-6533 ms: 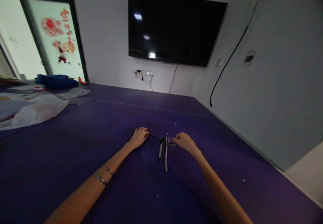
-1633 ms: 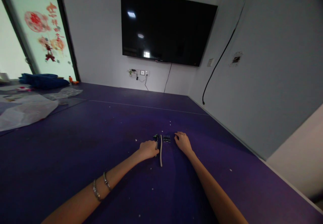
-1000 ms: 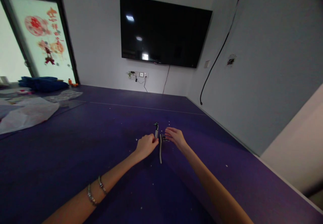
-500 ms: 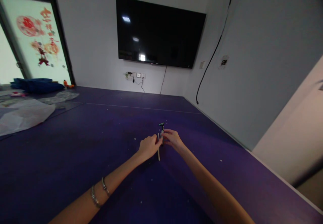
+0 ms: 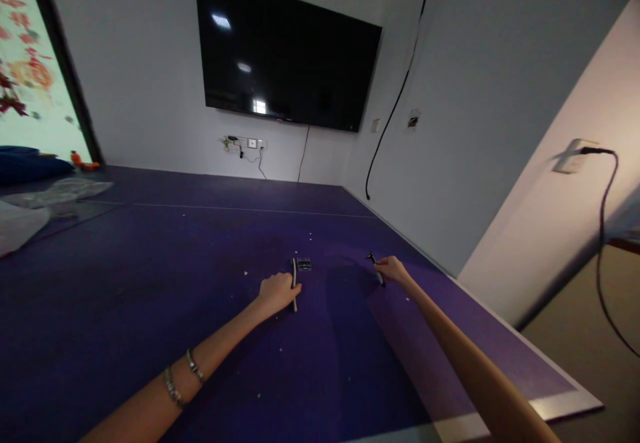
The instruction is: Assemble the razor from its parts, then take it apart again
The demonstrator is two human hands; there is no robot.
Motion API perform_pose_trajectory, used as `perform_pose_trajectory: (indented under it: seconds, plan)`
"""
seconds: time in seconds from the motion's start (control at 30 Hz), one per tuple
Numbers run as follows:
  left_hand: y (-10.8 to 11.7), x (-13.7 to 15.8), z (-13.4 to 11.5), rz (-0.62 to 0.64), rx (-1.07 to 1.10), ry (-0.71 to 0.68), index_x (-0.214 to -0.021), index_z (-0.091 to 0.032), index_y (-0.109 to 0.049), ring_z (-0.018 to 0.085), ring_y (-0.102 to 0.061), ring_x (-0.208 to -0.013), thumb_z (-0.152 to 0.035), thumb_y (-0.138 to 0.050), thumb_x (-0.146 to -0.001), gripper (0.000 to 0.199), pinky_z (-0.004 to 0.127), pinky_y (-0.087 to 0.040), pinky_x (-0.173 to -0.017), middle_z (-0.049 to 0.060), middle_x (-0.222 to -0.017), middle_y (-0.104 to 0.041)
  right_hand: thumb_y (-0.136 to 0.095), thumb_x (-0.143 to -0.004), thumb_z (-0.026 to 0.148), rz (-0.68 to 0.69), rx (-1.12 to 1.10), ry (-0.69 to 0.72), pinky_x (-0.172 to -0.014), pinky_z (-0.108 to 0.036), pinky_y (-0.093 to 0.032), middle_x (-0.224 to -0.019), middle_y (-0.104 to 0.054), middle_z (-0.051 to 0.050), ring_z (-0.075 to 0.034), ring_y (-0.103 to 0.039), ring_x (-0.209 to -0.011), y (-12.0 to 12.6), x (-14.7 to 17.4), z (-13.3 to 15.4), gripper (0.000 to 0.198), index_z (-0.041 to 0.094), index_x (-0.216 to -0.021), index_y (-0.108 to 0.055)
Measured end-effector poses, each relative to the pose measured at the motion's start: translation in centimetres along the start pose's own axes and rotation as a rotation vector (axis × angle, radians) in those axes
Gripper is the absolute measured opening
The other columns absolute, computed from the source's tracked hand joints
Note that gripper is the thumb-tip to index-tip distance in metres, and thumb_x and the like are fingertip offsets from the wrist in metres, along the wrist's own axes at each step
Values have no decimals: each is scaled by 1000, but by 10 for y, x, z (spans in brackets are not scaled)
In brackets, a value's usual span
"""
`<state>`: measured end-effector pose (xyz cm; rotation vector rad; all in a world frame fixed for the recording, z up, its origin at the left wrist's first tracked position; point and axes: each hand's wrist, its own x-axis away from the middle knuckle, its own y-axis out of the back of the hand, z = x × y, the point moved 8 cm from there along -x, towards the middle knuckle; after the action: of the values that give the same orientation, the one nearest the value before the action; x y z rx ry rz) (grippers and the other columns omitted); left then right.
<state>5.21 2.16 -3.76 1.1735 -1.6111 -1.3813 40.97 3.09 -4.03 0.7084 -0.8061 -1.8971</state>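
Observation:
My left hand point(image 5: 276, 292) is closed around a slim, pale, slightly curved stick point(image 5: 295, 300) with a dark part by its upper end. Its exact kind is too small to make out. Just right of that upper end, a small dark rectangular piece with lighter markings point(image 5: 304, 264) lies on the purple surface point(image 5: 225, 336). Farther right, my right hand point(image 5: 393, 270) pinches a dark razor point(image 5: 379, 277) by its handle, its head pointing up and left. A wide gap of purple surface separates the two hands.
A large television point(image 5: 290, 50) hangs on the far wall above sockets point(image 5: 253, 143). A black cable point(image 5: 395, 106) dangles at the corner. Clear plastic sheeting point(image 5: 60, 192) and blue cloth point(image 5: 30, 165) lie at left. The surface's edge point(image 5: 565, 403) runs along the right.
My right hand has moved right with the razor, away from my left hand. The dark rectangular piece has come into sight beside the pale stick. The view has turned right.

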Motion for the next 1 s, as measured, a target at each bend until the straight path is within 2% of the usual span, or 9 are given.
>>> perform_pose_trajectory:
  seconds: [0.13,0.43,0.67,0.8,0.9,1.0]
  plan:
    - [-5,-4,-4,22,-21,-5,-87,-16,-65,26,-64,-87,-44,-41,-83,37,37,-48,-72,14,-90,-67,-60,-63,16,12,131,15,-46,-17,-36,-47,-58,1,-13,-58,-50,-2,-2,-12,10,14,-58,-69]
    - [-10,-5,-5,33,-33,-14,-90,-14,-66,27,-64,-87,-32,-41,-82,32,37,-49,-72,14,-92,-67,-55,-68,17,3,347,36,-55,-21,-40,-69,-68,-10,-19,-65,-68,-11,-3,-12,17,14,-73,-71]
    - [-9,-6,2,-6,-35,2,-86,-13,-66,28,-65,-85,-30,-38,-81,34,36,-50,-69,14,-90,-68,-51,-76,18,4,422,46,-63,-23,-43,-76,-68,-15,-22,-65,-76,-9,8,-4,21,11,-79,-70]
    - [-2,-6,9,-56,-37,19,-85,-14,-66,27,-65,-84,-30,-37,-82,33,35,-49,-69,12,-88,-68,-48,-77,16,-39,426,104,-75,-27,-43,-93,-66,-19,-24,-62,-90,-5,16,16,24,10,-86,-69]
    - [9,-2,7,-101,-29,14,-85,-14,-65,26,-65,-82,-31,-36,-83,34,35,-49,-69,12,-87,-68,-46,-78,17,-55,327,196,-82,-28,-43,-100,-65,-15,-22,-60,-93,-16,27,48,28,12,-94,-68]
    - [20,4,-6,-131,-18,-14,-89,-15,-64,26,-65,-82,-32,-34,-85,35,37,-48,-70,12,-86,-68,-54,-76,22,15,-128,243,-78,-30,-47,-93,-66,-11,-20,-61,-85,-40,46,90,29,13,-100,-66]
